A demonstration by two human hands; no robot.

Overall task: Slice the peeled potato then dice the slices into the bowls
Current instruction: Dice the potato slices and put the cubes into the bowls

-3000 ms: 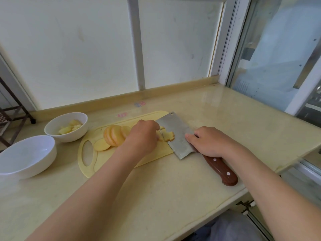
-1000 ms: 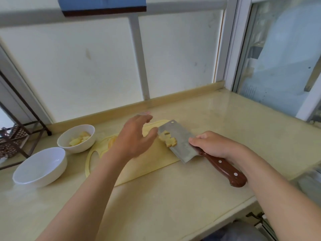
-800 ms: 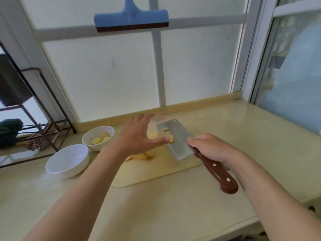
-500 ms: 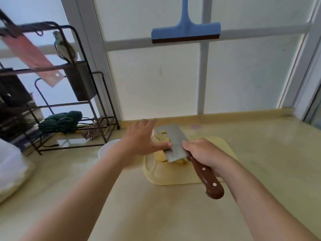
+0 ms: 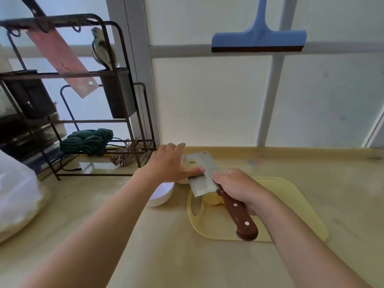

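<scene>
My right hand grips the brown handle of a cleaver, held flat in the air above the left end of the yellow cutting board. A few diced potato pieces lie on the blade. My left hand is flat beside the blade, fingers straight, thumb touching its edge. Under the hands sit two white bowls: the larger partly shows, the smaller is mostly hidden. Potato slices peek out below the blade on the board.
A dark metal rack with a utensil holder, a pink board and a green cloth stands at the back left. A blue squeegee hangs on the window. A translucent plastic container sits at the far left on the beige counter.
The cleaver, loaded with diced pieces, was lifted off the board and carried left over the bowls with my left hand guarding it. The view swung left and up.
</scene>
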